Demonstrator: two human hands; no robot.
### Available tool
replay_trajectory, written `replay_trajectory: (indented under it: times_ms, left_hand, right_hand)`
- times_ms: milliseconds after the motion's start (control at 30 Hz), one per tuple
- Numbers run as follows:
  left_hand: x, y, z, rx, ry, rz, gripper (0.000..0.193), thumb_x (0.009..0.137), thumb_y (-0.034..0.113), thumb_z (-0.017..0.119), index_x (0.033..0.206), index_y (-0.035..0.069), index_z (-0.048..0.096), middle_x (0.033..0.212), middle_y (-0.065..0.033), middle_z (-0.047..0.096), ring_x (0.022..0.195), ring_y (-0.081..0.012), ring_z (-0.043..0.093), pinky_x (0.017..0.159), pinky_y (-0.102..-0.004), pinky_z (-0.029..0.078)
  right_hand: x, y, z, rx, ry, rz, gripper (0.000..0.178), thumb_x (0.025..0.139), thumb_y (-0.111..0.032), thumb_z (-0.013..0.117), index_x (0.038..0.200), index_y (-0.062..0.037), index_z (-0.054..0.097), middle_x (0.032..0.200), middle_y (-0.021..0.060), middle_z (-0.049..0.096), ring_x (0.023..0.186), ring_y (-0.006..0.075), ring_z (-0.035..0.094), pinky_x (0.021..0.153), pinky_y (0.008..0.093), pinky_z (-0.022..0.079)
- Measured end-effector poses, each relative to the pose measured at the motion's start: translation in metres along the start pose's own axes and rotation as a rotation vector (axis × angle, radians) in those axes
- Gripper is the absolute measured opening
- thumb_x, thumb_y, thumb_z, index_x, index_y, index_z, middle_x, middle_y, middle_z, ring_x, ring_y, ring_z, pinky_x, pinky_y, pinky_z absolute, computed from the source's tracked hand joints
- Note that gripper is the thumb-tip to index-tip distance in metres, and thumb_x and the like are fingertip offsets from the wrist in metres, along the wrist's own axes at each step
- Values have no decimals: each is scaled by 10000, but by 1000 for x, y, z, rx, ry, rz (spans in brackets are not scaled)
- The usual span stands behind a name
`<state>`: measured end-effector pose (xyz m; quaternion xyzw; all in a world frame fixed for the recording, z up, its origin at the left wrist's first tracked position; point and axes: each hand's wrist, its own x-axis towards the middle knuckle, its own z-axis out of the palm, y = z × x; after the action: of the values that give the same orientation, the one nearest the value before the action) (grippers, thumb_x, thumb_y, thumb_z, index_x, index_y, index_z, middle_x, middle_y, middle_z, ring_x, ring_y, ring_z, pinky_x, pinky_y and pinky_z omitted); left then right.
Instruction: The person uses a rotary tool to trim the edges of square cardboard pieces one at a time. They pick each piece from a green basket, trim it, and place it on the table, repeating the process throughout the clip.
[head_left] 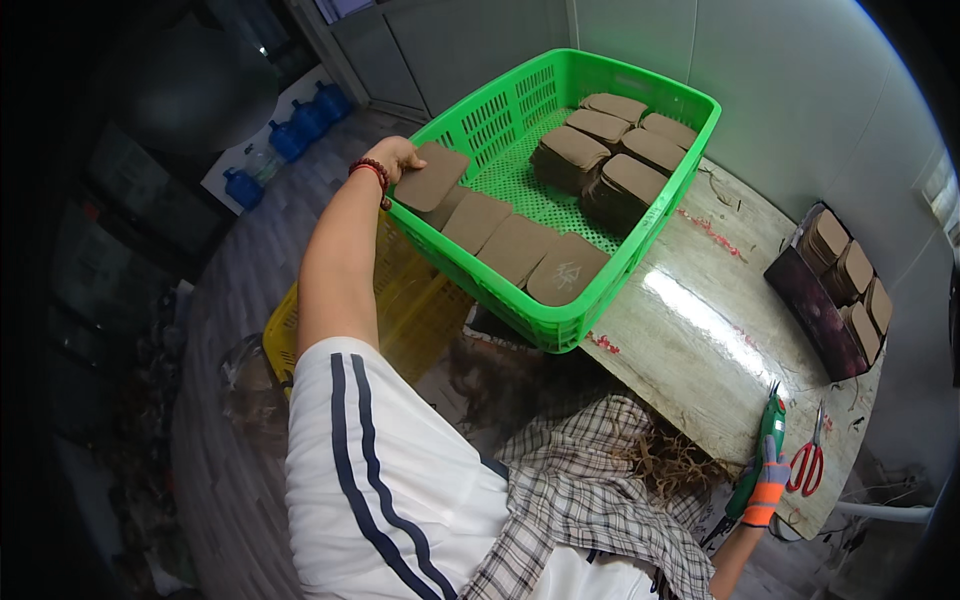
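My left hand (394, 158), bare with a beaded bracelet at the wrist, pinches a flat brown pad (432, 178) with rounded corners. It is at the left end of a green plastic crate (565, 322). A row of similar pads runs along the crate's near side; the end pad (567, 270) bears a pale chalk-like mark. Several stacks of brown pads (632, 178) fill the crate's far right part. My right hand (768, 487), in a grey and orange glove, is closed round a green handheld electric cutter (770, 430) with a thin pointed tip, at the table's near right edge.
Red-handled scissors (808, 462) lie beside my right hand on the worn table (690, 300). A dark box (815, 310) of brown pads stands by the wall. Brown scraps (680, 455) lie on my checked apron. A yellow crate (415, 300) is below; blue water bottles (305, 122) stand farther back.
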<state>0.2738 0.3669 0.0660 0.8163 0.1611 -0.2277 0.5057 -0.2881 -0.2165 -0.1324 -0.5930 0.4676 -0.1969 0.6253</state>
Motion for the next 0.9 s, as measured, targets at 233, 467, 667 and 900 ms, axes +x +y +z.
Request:
replay_trajectory:
  times_ms: [233,467,667,900]
  left_hand:
    - [57,-23,0,232,16,-196,329,901,55,511,1197,-79,458,1363,-203,419,1294,-289,355,1090,-426,217]
    - [-5,-4,44,1429,-18,-58,286,897,244,547,943,-29,619,960,-167,608,913,-282,581,786,-435,432]
    - [3,-30,33,2010,-117,307,355,873,247,572,673,-30,666,615,-166,625,629,-285,655,535,-416,500]
    - [-4,59,68,1066,34,67,447,900,288,539,1204,-36,492,1199,-244,507,1113,-357,505,893,-458,445]
  right_hand:
    - [-4,-4,0,7,5,42,282,834,-345,662,850,-119,494,575,21,484,400,140,452,378,270,349]
    - [3,8,-8,-42,-10,-6,201,887,-318,596,854,-135,519,582,62,536,386,171,484,365,289,381]
    - [2,6,1,-3,-45,26,214,886,-323,599,838,-136,508,577,53,528,383,169,481,365,289,383]
    - [1,-1,0,19,-40,74,278,842,-312,661,835,-94,489,570,40,504,397,150,469,376,273,372]
